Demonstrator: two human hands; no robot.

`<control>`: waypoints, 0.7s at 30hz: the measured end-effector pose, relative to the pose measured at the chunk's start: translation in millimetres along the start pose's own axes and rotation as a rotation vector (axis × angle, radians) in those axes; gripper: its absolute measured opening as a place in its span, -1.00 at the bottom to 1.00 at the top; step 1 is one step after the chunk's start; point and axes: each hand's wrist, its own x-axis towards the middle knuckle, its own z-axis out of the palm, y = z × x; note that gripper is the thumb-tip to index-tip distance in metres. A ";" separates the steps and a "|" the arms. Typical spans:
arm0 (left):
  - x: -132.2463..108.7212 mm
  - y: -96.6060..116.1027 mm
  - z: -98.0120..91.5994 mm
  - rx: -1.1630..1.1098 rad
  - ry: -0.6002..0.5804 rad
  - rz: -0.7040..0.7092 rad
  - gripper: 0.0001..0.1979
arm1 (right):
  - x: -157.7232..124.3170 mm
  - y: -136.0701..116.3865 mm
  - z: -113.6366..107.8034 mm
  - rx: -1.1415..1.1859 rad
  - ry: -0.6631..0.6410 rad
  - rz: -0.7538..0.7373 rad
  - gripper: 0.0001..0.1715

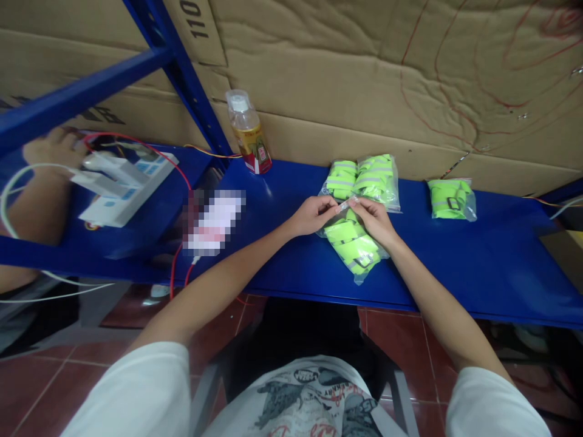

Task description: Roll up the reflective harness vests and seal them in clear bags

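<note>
Both hands meet at the top edge of a clear plastic bag [354, 246] with a folded neon-yellow strap item inside. My left hand [314, 215] pinches the left part of that edge, and my right hand [374, 221] pinches it just to the right. The bag lies tilted on the blue table [291, 267]. Right behind my hands are two more bagged neon bundles, a left one [341, 178] and a right one [376, 179]. Farther right sits another bagged bundle [452, 199] with a black buckle.
A bottle [250, 135] stands at the back, left of the bundles. A pixelated phone-like object [215, 223] with a red cable lies at left. Beyond the blue frame are a white power strip [127, 191] and another person's hand [57, 150]. Cardboard [328, 79] lines the back.
</note>
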 end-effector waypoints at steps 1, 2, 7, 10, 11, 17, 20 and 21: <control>0.2 0.2 -0.4 -0.005 0.008 0.003 -0.64 | -0.2 -0.2 0.1 0.002 -0.003 0.007 -0.44; 0.3 0.2 -0.8 -0.010 0.016 0.003 -0.64 | -0.5 -0.7 0.2 0.007 -0.005 0.011 -0.42; 0.4 -0.6 -2.9 -0.047 0.043 -0.037 -0.61 | -2.8 -5.9 1.1 0.029 -0.013 0.061 -0.35; 0.2 0.4 -4.6 -0.074 0.025 -0.048 -0.50 | -3.2 -7.9 1.6 0.078 -0.028 0.121 -0.34; 0.2 0.9 -5.0 -0.072 0.020 -0.040 -0.47 | -3.1 -7.9 1.5 0.086 -0.034 0.129 -0.35; 0.7 1.7 -5.3 0.006 -0.045 0.007 -0.45 | -2.3 -3.9 -0.2 0.059 -0.068 0.066 -0.38; 1.4 0.5 -5.5 0.045 -0.060 0.031 -0.46 | -2.7 -2.6 0.0 0.041 -0.078 0.048 -0.37; 1.6 0.3 -5.6 0.062 -0.061 0.043 -0.46 | -2.8 -2.5 0.3 0.041 -0.076 0.052 -0.37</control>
